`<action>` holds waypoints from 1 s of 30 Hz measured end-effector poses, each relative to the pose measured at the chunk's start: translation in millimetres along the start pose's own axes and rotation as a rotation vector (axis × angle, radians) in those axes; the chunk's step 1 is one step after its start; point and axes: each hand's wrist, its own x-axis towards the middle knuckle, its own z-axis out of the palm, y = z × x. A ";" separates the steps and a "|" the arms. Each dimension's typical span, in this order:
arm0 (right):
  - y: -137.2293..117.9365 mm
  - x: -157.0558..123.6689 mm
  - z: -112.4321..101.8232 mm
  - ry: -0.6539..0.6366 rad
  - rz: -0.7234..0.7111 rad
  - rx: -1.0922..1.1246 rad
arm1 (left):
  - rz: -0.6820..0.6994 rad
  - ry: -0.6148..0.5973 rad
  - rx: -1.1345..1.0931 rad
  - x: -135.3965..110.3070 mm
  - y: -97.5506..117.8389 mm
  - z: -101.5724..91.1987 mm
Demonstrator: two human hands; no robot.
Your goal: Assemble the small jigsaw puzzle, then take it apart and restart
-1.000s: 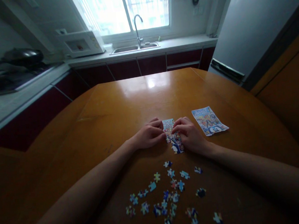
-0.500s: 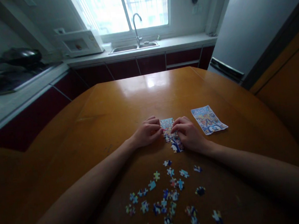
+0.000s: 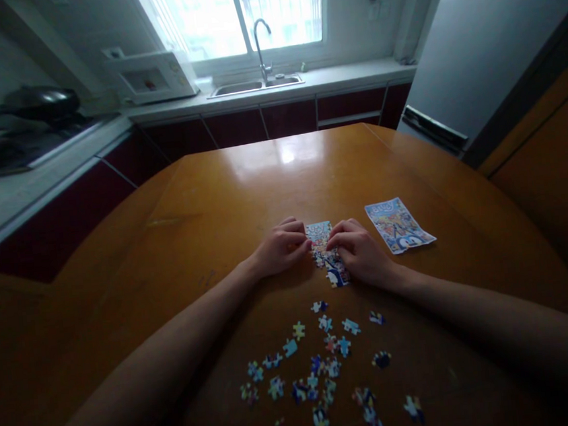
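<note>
A partly assembled jigsaw puzzle [image 3: 319, 231] lies on the wooden table between my two hands. At its left edge, my left hand [image 3: 283, 246] rests with curled fingers, thumb and fingertips pressed against the border. My right hand [image 3: 359, 249] reaches over the right side, its thumb and fingers pinched together on the puzzle's surface. Those fingers cover part of the puzzle, and whether a single piece sits under them cannot be seen. A dark blue and white section [image 3: 336, 276] forms the puzzle's near end. Loose jigsaw pieces [image 3: 313, 386] lie scattered closer to me.
A creased picture sheet [image 3: 398, 226] lies right of my right hand. Beyond the table [image 3: 262, 188] are a sink [image 3: 236, 89], a microwave [image 3: 153, 78] and, at left, a wok [image 3: 40, 103] on the stove. A fridge [image 3: 492, 42] stands at the right.
The whole view has shifted slightly. Both hands stay at the puzzle in nearly the same pose, and the loose pieces have not moved on the table.
</note>
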 end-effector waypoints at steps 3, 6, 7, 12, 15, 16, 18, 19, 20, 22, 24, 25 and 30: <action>-0.3 0.2 -0.2 -0.004 0.002 -0.003 | 0.002 0.004 0.001 0.2 0.0 0.2; -0.4 0.3 -0.4 -0.013 0.007 -0.010 | 0.013 0.014 -0.003 0.6 0.0 0.3; -0.5 0.4 -0.5 -0.014 0.007 -0.011 | 0.016 0.016 -0.004 0.8 -0.1 0.4; -1.2 0.7 -0.6 -0.017 0.009 -0.016 | 0.025 0.022 -0.007 1.3 -1.5 0.7; -1.5 0.8 -0.6 -0.012 0.014 -0.017 | 0.027 0.026 -0.011 1.5 -1.6 0.7; -1.5 0.9 -0.6 -0.010 0.014 -0.017 | 0.025 0.029 -0.010 1.7 -1.2 0.6; -1.3 0.9 -0.5 -0.009 0.013 -0.015 | 0.022 0.033 -0.009 2.0 -0.2 0.3; -1.2 0.9 -0.3 -0.010 0.011 -0.012 | 0.022 0.036 -0.009 2.2 0.2 0.1; -1.0 1.0 -0.1 -0.010 0.010 -0.011 | 0.024 0.038 -0.011 2.3 0.6 -0.1; -0.5 1.0 0.2 -0.008 0.009 -0.009 | 0.030 0.040 -0.018 2.3 0.6 0.0; 0.0 1.0 0.5 -0.007 0.009 -0.009 | 0.031 0.046 -0.025 1.9 -0.3 0.5; 0.2 0.9 0.5 -0.008 0.008 -0.010 | 0.029 0.050 -0.027 1.6 -0.9 1.0; 1.2 0.1 -0.4 -0.021 -0.005 -0.016 | 0.017 0.062 -0.033 0.1 -3.6 3.4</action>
